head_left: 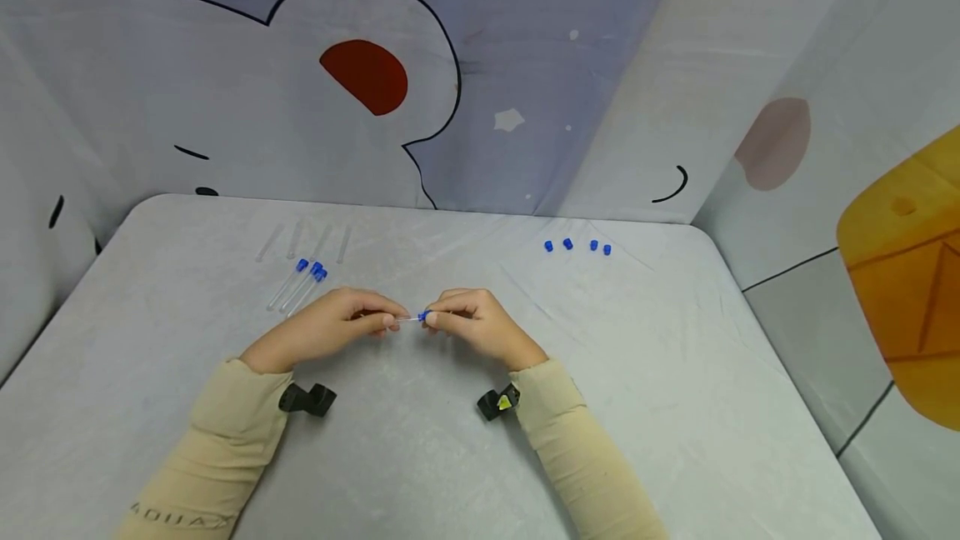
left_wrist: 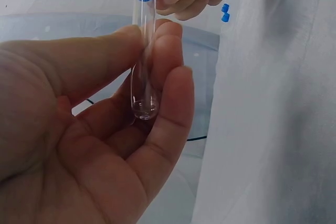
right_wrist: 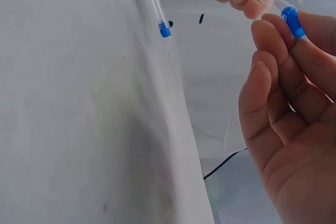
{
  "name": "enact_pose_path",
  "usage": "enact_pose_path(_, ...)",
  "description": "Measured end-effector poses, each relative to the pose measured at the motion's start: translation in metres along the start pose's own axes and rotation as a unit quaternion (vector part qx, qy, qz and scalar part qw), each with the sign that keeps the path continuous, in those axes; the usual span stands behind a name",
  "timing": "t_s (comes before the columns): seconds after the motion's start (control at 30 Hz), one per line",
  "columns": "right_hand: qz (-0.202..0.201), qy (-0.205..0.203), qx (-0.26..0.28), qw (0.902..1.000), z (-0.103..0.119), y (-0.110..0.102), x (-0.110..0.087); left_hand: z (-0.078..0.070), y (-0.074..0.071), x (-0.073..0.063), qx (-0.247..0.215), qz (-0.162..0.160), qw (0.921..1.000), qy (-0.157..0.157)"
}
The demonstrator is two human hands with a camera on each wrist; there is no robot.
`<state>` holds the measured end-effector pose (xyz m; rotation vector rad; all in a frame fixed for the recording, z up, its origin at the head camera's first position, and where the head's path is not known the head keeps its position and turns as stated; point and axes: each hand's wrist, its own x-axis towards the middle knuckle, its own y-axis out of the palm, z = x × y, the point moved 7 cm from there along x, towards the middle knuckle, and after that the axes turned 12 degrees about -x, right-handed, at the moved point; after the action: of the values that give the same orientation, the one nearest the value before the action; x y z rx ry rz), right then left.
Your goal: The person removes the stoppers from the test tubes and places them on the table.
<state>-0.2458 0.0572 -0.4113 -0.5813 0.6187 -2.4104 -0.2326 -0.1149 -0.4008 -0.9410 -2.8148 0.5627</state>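
A clear test tube (left_wrist: pixel 144 77) is pinched between the thumb and fingers of my left hand (head_left: pixel 341 323), its rounded bottom toward the palm. At the tube's mouth sits a blue cap (right_wrist: pixel 292 22), which my right hand (head_left: pixel 480 323) pinches between thumb and index finger. In the left wrist view the cap's lower part shows inside the tube's mouth. Both hands are over the middle of the table, close together. Left of them lie several capped test tubes (head_left: pixel 288 286), side by side with blue ends pointing away from me.
Behind the capped tubes, several uncapped clear tubes (head_left: pixel 343 245) lie in a row on the white table (head_left: pixel 675 407). Several loose blue caps (head_left: pixel 567 244) lie at the back right. A printed cloth wall (head_left: pixel 525 65) rises behind the table's far edge.
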Motion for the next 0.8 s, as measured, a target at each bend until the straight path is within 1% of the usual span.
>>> enact_pose_path(0.13,-0.022,0.002,-0.018,0.9996,0.014,-0.005,0.000,0.001,-0.001,0.001,-0.004,-0.006,1.0000,-0.006)
enact_pose_path(0.2,-0.039,0.004,-0.033,0.9987,0.017,-0.006,0.000,0.001,-0.001,0.001,-0.007,-0.010,0.9999,-0.010)
enact_pose_path(0.27,-0.057,0.008,-0.048,0.9972,0.015,-0.007,0.000,0.002,-0.002,0.001,-0.010,-0.014,0.9998,-0.012)
enact_pose_path(0.37,-0.082,0.024,-0.059,0.9946,0.004,-0.006,0.000,0.002,-0.003,0.001,-0.014,-0.022,0.9996,-0.014)
enact_pose_path(0.5,-0.109,0.036,-0.049,0.9922,-0.005,-0.008,0.000,0.002,-0.003,0.001,-0.023,-0.028,0.9992,-0.016)
enact_pose_path(0.6,-0.120,0.034,-0.049,0.9910,-0.005,-0.009,-0.001,0.002,-0.003,0.001,-0.028,-0.031,0.9990,-0.018)
enact_pose_path(0.8,-0.134,0.016,-0.079,0.9877,-0.001,-0.010,-0.001,0.002,-0.004,0.001,-0.031,-0.035,0.9987,-0.022)
